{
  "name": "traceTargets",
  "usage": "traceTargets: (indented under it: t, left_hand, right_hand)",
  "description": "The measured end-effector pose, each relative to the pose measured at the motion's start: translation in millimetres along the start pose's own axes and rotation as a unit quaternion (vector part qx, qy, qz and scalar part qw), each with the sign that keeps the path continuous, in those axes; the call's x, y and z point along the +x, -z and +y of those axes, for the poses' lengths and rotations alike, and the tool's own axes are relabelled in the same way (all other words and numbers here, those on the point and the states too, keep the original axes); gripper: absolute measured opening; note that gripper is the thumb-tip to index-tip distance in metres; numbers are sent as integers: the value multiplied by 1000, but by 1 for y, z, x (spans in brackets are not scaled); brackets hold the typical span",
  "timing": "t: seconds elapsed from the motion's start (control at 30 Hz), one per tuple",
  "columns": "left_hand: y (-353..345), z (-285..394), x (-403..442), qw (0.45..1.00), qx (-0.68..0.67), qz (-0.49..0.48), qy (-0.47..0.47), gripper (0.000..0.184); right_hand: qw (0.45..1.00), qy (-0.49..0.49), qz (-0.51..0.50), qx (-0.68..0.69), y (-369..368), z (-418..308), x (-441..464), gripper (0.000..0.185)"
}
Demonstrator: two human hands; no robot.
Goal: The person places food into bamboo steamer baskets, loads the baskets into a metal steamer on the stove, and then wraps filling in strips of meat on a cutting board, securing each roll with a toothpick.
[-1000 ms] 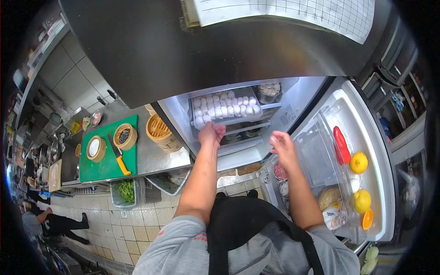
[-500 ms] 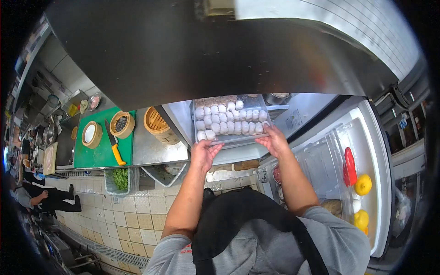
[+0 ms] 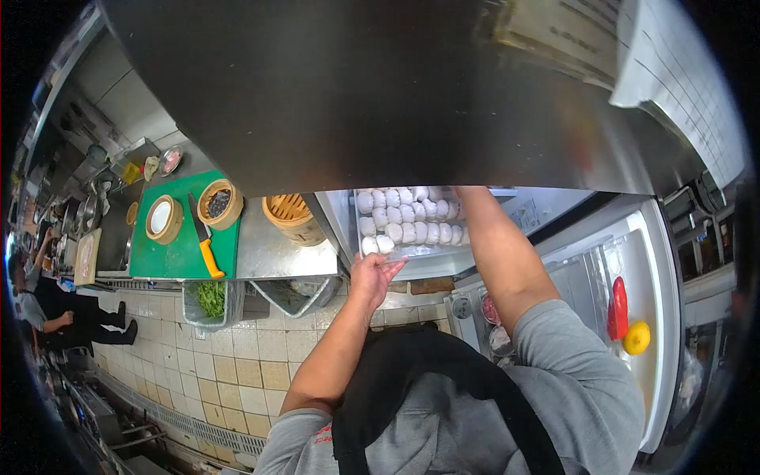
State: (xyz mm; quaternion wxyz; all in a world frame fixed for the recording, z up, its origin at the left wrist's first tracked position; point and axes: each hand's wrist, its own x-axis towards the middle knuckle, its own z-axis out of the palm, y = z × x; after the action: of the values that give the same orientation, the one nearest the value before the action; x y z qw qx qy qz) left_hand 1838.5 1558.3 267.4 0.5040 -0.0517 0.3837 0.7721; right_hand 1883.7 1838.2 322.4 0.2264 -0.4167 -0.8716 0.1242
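Note:
Inside the open fridge, a clear tray [image 3: 427,250] holds rows of small white rounded pieces [image 3: 408,233], which look like dough balls or dumplings. My left hand [image 3: 374,277] grips the tray's front left corner, with its fingers at the underside. My right forearm reaches over the tray's right side into the fridge. The right hand itself is hidden behind the dark metal panel [image 3: 380,103] above, so its fingers and what they touch do not show.
The open fridge door [image 3: 653,277] on the right holds a red pepper [image 3: 618,309] and a lemon [image 3: 636,338]. At left, a green cutting board [image 3: 166,257] carries a yellow-handled knife [image 3: 207,252] and bamboo steamers [image 3: 220,203]. Crates [image 3: 297,297] stand below. Another person [image 3: 75,313] stands far left.
My right hand has left the tray's front right corner and gone deeper into the fridge, out of sight. My left hand stays at the tray's left corner. The view has shifted slightly.

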Motion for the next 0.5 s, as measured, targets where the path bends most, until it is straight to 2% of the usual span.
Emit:
traceTargets:
  t: [0.3, 0.4, 0.5]
  left_hand:
    - [12, -3, 8, 1000, 7, -19, -6, 37]
    - [9, -2, 7, 999, -31, 7, 20, 44]
    - [8, 0, 6, 999, -28, 12, 27, 43]
  right_hand:
    - [999, 8, 25, -36, -13, -2, 15, 52]
    - [999, 16, 23, -41, -17, -6, 15, 52]
    - [999, 18, 22, -40, -18, -9, 13, 52]
